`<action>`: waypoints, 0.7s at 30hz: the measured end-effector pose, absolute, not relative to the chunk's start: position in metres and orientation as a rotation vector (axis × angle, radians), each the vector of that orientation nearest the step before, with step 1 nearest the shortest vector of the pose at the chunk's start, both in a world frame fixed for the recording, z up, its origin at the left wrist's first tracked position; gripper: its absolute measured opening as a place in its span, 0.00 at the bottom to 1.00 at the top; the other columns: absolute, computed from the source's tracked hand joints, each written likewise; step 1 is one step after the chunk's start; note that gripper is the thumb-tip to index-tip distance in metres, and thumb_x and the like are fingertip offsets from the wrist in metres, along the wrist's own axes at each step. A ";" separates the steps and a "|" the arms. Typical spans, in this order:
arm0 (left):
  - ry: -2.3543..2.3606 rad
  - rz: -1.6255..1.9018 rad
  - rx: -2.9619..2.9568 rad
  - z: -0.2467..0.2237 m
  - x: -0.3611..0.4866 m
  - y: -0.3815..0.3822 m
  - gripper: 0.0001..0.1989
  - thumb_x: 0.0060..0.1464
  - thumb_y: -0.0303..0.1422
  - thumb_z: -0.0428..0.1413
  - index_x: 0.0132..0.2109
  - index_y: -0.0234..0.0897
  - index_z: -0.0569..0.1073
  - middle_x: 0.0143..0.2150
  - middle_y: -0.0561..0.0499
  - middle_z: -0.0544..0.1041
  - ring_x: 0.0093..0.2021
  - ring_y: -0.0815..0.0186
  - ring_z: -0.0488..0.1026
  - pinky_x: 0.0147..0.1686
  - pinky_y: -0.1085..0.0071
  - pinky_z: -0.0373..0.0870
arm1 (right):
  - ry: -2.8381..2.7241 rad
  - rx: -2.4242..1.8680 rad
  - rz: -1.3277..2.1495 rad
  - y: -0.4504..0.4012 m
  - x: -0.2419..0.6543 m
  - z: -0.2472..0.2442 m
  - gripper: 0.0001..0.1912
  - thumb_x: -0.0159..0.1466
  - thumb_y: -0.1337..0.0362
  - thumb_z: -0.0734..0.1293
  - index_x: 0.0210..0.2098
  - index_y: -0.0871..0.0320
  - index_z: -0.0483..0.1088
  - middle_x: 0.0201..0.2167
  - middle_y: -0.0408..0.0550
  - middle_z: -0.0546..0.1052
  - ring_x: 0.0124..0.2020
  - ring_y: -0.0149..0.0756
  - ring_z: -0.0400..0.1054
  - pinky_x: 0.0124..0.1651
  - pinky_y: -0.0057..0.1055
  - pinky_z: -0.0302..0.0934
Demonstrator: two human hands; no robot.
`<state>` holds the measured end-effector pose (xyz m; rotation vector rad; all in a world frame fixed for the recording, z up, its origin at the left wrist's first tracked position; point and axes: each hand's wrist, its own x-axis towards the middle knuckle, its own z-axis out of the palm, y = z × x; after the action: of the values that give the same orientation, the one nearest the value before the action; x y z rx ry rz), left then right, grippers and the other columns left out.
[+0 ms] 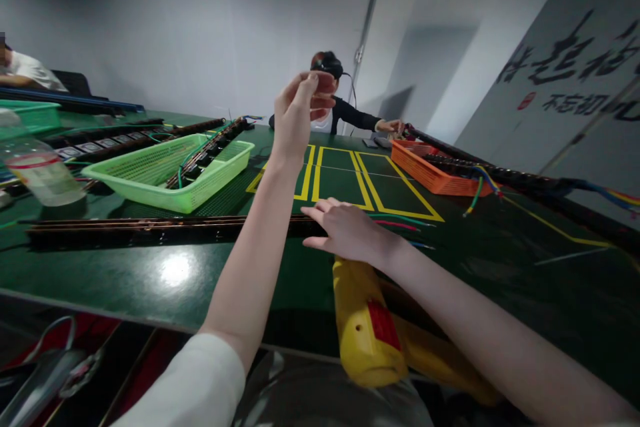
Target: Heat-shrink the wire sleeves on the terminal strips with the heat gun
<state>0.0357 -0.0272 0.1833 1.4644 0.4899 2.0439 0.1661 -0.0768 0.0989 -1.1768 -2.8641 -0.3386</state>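
Note:
A long dark bar (pixel 150 230) with copper-coloured edges lies across the green table in front of me. Coloured wires (pixel 400 224) come out at its right end. My right hand (pixel 347 230) grips the bar near that end, thumb on the near side and fingers on the far side. Above the table, my left hand (pixel 303 107) is raised with thumb and forefinger together and the other fingers curled; anything between them is too small to make out. Below my right hand is a thick yellow object (pixel 363 327) with a red patch, partly covered by my forearm.
A light green basket (pixel 200 197) holding a similar dark strip stands left; an orange basket (pixel 435 177) stands right with more wired strips. A plastic bottle (pixel 47 173) is at the far left. Yellow tape rectangles (pixel 345 203) mark the table. Across it sits a person (pixel 357 113) wearing headgear.

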 end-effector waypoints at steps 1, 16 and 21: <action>0.500 2.051 1.469 0.185 0.035 -0.030 0.13 0.61 0.28 0.43 0.33 0.37 0.71 0.32 0.53 0.74 0.28 0.75 0.70 0.27 0.78 0.66 | -2.935 -1.138 -0.319 -0.063 0.155 0.094 0.32 0.59 0.49 0.62 0.58 0.60 0.57 0.50 0.54 0.66 0.52 0.41 0.59 0.53 0.38 0.56; 0.420 2.441 1.152 0.192 -0.030 -0.043 0.13 0.60 0.30 0.42 0.33 0.35 0.70 0.31 0.52 0.73 0.25 0.75 0.69 0.25 0.79 0.63 | -3.115 -1.164 -0.273 0.021 0.183 0.072 0.24 0.61 0.48 0.60 0.46 0.62 0.63 0.41 0.50 0.68 0.39 0.31 0.64 0.41 0.34 0.62; 0.520 2.456 1.176 0.194 -0.034 -0.054 0.14 0.60 0.30 0.41 0.33 0.41 0.69 0.33 0.54 0.73 0.28 0.74 0.70 0.30 0.75 0.65 | -2.927 -1.277 -0.638 0.008 0.215 0.116 0.26 0.59 0.48 0.62 0.47 0.63 0.64 0.44 0.52 0.68 0.40 0.32 0.64 0.42 0.34 0.62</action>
<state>-0.0339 -0.0543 0.1935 1.1757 0.5201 2.4565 0.2149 0.0079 0.1159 -1.2769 -2.9266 -0.6377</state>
